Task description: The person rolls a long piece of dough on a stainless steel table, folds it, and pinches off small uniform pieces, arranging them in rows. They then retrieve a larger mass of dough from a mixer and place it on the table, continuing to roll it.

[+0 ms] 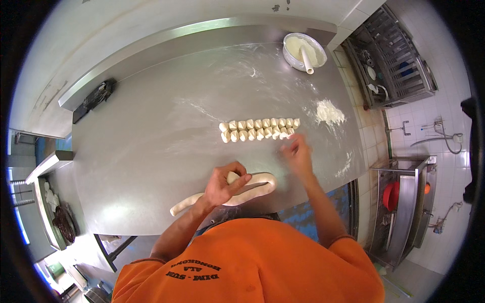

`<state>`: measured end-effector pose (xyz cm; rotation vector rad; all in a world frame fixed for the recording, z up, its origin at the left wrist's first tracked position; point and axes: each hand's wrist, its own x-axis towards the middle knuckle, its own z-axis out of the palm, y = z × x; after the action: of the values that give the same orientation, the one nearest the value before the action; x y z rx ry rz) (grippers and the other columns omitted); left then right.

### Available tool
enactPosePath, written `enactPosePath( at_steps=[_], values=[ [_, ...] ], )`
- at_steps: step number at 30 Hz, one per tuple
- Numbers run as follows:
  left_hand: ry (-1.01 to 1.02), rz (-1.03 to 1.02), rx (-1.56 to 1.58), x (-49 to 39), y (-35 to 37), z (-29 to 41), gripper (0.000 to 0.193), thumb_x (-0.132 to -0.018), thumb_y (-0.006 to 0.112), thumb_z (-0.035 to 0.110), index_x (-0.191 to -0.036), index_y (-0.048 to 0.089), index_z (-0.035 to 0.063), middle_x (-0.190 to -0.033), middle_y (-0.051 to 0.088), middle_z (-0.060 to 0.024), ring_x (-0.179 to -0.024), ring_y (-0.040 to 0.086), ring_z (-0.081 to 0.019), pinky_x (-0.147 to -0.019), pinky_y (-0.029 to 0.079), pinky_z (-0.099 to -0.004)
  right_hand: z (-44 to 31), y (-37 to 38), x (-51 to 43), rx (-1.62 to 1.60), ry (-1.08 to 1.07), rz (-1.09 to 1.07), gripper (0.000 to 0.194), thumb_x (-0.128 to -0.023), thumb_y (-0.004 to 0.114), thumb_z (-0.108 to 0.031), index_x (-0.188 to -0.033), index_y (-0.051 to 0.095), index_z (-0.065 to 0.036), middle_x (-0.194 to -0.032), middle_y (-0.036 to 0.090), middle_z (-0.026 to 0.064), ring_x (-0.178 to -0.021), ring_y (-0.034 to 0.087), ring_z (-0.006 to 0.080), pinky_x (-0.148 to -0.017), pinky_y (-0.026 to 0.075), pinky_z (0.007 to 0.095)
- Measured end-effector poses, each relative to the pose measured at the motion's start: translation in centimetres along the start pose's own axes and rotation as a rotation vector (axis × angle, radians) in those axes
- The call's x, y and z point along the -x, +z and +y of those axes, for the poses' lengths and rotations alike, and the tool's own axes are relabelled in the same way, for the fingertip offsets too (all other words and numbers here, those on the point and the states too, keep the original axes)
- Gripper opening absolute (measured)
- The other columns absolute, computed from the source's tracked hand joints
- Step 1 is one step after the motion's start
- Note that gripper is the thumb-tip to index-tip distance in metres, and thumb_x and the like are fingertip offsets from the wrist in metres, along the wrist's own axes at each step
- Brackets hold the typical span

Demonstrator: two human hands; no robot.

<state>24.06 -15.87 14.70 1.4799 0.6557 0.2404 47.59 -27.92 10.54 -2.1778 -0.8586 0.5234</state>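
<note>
A long rope of pale dough (pixel 246 195) lies bent in a U near the front edge of the steel worktable. My left hand (pixel 223 184) is closed round one end of it, thumb and fingers pinching the dough. Above the rope, two rows of small dough pieces (pixel 259 129) sit side by side on the steel. My right hand (pixel 298 151) is slightly blurred at the right end of the lower row, its fingertips by the last piece; whether it touches or holds that piece I cannot tell.
A bowl of flour (pixel 297 47) with a pale rod (pixel 306 60) in it stands at the table's back right. A flour heap (pixel 329 112) lies right of the rows. A dark plastic-wrapped object (pixel 96 96) rests at the back left. The steel worktable (pixel 144 151) has a raised back edge.
</note>
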Motion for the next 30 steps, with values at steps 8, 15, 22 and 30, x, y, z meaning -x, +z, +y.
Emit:
enactPosePath(
  at_steps=[8, 15, 22, 30],
  values=[
    [0.114, -0.248, -0.200, -2.2, 1.0, -0.5, 0.055, -0.076, 0.085, 0.034, -0.113, 0.060, 0.0013, -0.103, 0.069, -0.0207, -0.094, 0.068, -0.0381, -0.083, 0.053, -0.0450, -8.1, 0.7, 5.9, -0.373, -0.168, -0.336, 0.028, -0.093, 0.071, -0.022, -0.108, 0.058, -0.002, -0.076, 0.065, 0.0089, -0.065, 0.063, 0.0129, -0.058, 0.050, 0.0300],
    [0.216, -0.118, -0.243, -2.6, 2.6, 0.4, 0.020, -0.076, 0.072, 0.017, -0.089, 0.071, 0.0021, -0.085, 0.069, -0.0246, -0.080, 0.065, -0.0450, -0.070, 0.052, -0.0476, -8.7, 1.4, 6.6, -0.212, -0.411, -0.099, 0.023, -0.096, 0.068, -0.020, -0.085, 0.056, -0.004, -0.073, 0.063, 0.0116, -0.058, 0.063, 0.0235, -0.051, 0.046, 0.0324],
    [0.441, -0.204, 0.256, 0.3, -0.2, 1.8, 0.020, -0.085, 0.074, 0.007, -0.073, 0.059, 0.0006, -0.060, 0.053, -0.0026, -0.058, 0.051, -0.0140, -0.056, 0.043, -0.0340, 0.9, 1.8, 4.4, 0.045, -0.365, -0.022, 0.024, -0.095, 0.066, -0.018, -0.078, 0.058, -0.005, -0.076, 0.064, 0.0083, -0.065, 0.063, 0.0224, -0.054, 0.048, 0.0367],
    [0.144, -0.157, -0.089, 0.4, 0.5, 1.9, 0.021, -0.088, 0.075, 0.015, -0.082, 0.061, 0.0006, -0.072, 0.061, -0.0057, -0.068, 0.054, -0.0120, -0.064, 0.045, -0.0317, 11.1, 0.5, -4.5, -0.048, -0.106, 0.133, 0.033, -0.092, 0.067, -0.013, -0.120, 0.054, -0.002, -0.093, 0.065, 0.0134, -0.079, 0.065, 0.0241, -0.072, 0.053, 0.0395]
  ],
)
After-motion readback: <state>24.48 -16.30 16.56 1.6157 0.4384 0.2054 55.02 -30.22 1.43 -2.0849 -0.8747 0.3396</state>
